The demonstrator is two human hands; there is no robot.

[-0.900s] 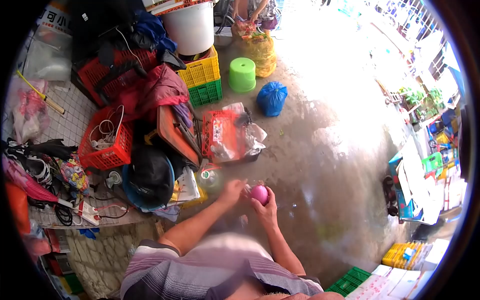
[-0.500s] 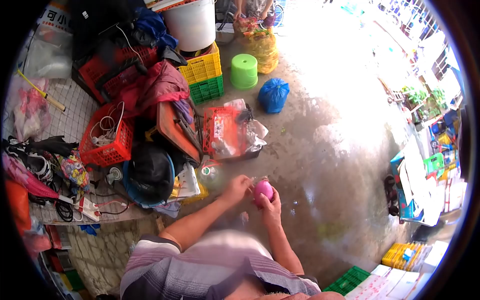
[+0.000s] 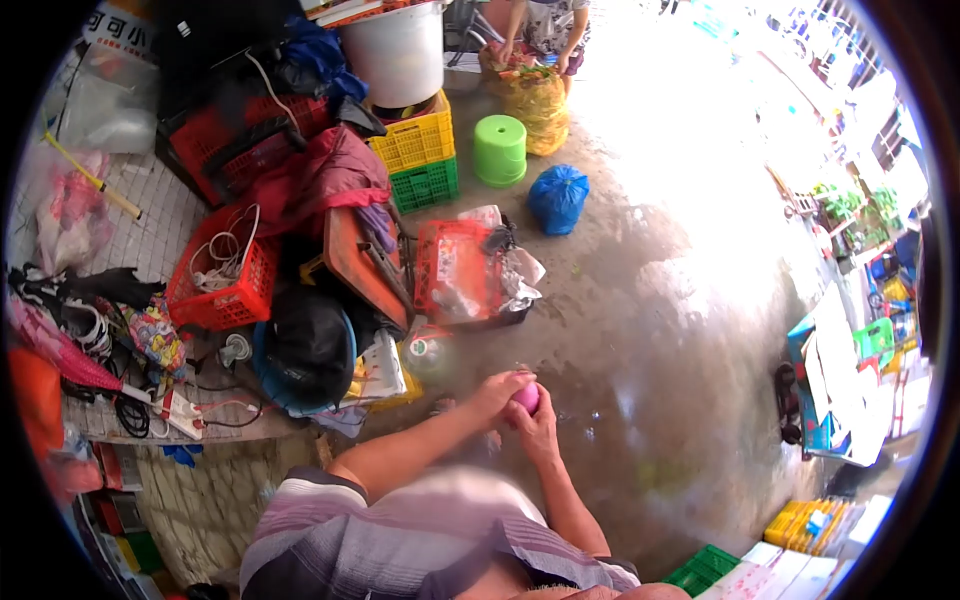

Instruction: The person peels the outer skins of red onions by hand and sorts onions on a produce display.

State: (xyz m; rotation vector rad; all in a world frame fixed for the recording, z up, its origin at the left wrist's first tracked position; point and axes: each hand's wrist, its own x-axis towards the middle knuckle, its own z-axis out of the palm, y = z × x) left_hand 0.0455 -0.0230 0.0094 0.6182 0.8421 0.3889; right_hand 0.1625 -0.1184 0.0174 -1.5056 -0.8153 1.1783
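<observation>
Purple round object (image 3: 527,398), five o'clock of the red crate (image 3: 478,268), gripped in right hand (image 3: 539,428); left hand (image 3: 496,394), beside its top moments ago, now wraps over it, so both share the hold.

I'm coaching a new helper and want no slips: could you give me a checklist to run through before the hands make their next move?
1. Right hand holding the pink round item: ok, fingers curl around it.
2. Left hand in contact: ok, it is against the item's left side.
3. Item's surface fully bare: cannot tell, the hands cover most of it.
4. Other person's hand out of the way: ok, at the yellow bag farther ahead.
5. Floor dry: not ok, patches look wet.
</observation>
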